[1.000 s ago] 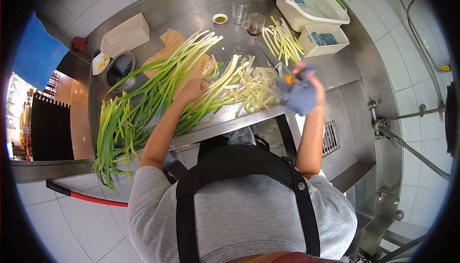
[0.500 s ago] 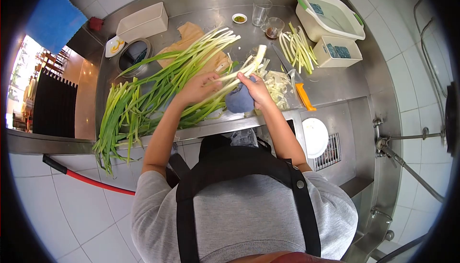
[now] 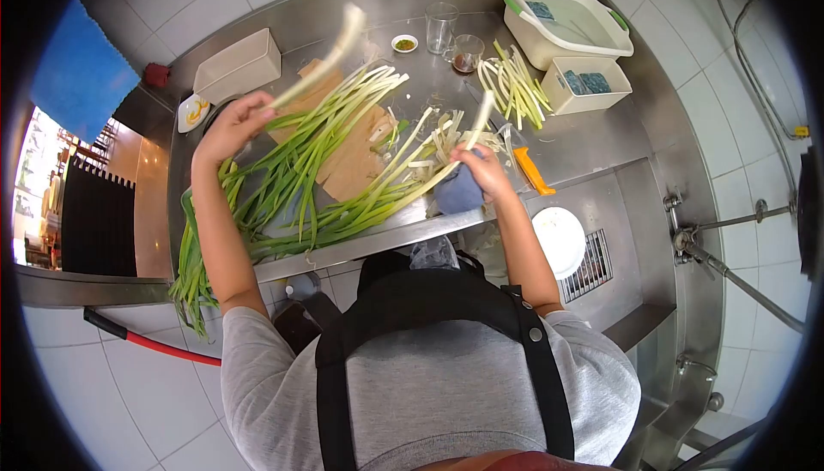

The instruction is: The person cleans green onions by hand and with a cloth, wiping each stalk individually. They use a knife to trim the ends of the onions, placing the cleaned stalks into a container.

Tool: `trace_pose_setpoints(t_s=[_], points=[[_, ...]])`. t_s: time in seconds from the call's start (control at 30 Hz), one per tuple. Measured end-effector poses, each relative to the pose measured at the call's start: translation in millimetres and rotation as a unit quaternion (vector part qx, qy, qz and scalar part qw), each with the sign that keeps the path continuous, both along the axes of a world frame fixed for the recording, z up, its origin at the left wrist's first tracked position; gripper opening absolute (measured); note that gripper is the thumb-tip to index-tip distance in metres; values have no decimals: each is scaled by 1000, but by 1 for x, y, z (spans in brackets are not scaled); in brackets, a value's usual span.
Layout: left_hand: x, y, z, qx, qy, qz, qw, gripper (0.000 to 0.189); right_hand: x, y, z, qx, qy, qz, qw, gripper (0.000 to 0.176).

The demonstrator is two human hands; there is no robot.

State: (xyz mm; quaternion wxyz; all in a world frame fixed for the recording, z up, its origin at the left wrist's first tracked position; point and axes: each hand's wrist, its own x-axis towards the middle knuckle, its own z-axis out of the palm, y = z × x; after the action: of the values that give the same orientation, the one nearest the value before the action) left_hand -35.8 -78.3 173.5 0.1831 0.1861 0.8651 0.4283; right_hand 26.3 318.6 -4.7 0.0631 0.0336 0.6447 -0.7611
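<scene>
My left hand is raised at the left, closed round a green onion whose white end points up and away, smeared by motion. Above the counter's front edge, my right hand grips another green onion near its white end. A blue-grey cloth bunches under that same hand. Between the hands lies a large heap of green onions, white ends away from me and leaves to the left, partly on brown paper. Pale peelings are scattered just beyond my right hand.
An orange-handled knife lies right of the peelings. Behind it are trimmed green onions, a glass mug, a tall glass and a water-filled tub. A white plate sits in the sink. A beige bin stands back left.
My left hand has swung left, away from my right hand, carrying a green onion with it. My right hand has shifted slightly, keeping the cloth and a green onion. The camera view has tilted a little.
</scene>
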Motion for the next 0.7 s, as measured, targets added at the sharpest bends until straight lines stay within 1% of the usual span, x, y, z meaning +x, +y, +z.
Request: trace_pose_setpoints(t_s=[0.03, 0.07, 0.1, 0.13, 0.17, 0.23, 0.27, 0.3, 0.37, 0.4, 0.43, 0.5, 0.53, 0.57, 0.6, 0.63, 0.67, 0.7], points=[[-2, -3, -1, 28, 7, 28, 999, 16, 1, 7, 4, -1, 0, -2, 1000, 13], [-2, -5, -3, 55, 14, 56, 997, 16, 2, 14, 7, -50, -22, -26, 998, 13], [-4, -1, -10, 54, 13, 56, 997, 16, 3, 18, 10, -98, -45, -49, 993, 13], [-7, 9, -23, 69, 6, 55, 996, 17, 4, 20, 12, -116, -28, -54, 991, 14], [-10, 19, -38, 84, -1, 54, 995, 18, 4, 19, 16, -116, -29, -54, 991, 14], [-16, 43, -70, 64, -49, 33, 996, 19, 5, 13, 26, -131, -35, -55, 989, 15], [-20, 54, -96, 58, -52, 37, 996, 20, 4, 9, 27, -120, -37, -52, 991, 19], [-23, 66, -122, 52, -55, 40, 996, 22, 5, 5, 29, -119, -37, -53, 991, 19], [-15, 93, -157, 13, 2, 21, 1000, 26, 4, -1, 30, -61, -35, -9, 997, 25], [-9, 105, -176, 18, 106, -6, 994, 28, 3, -3, 27, -81, -37, -1, 996, 29], [-1, 117, -188, 24, 207, -33, 977, 30, 3, -5, 26, -80, -36, -3, 996, 29], [23, 145, -193, 133, 74, -49, 987, 32, 3, -10, 24, -103, -57, -31, 993, 31], [34, 153, -187, 133, 73, -48, 987, 32, 3, -13, 25, -102, -58, -31, 993, 31], [46, 159, -174, 158, -51, -64, 984, 33, 4, -15, 28, -85, -61, -47, 993, 31], [51, 162, -168, 182, -175, -79, 964, 35, 4, -17, 29, -67, -63, -64, 994, 31], [51, 159, -169, 183, -176, -78, 964, 35, 3, -13, 24, -66, -64, -63, 994, 31], [49, 154, -171, 182, -163, -34, 969, 35, 1, -5, 17, 54, -1, -53, 997, 30], [47, 147, -172, 179, -149, 10, 972, 36, -2, 3, 11, 171, 62, -42, 982, 29]])
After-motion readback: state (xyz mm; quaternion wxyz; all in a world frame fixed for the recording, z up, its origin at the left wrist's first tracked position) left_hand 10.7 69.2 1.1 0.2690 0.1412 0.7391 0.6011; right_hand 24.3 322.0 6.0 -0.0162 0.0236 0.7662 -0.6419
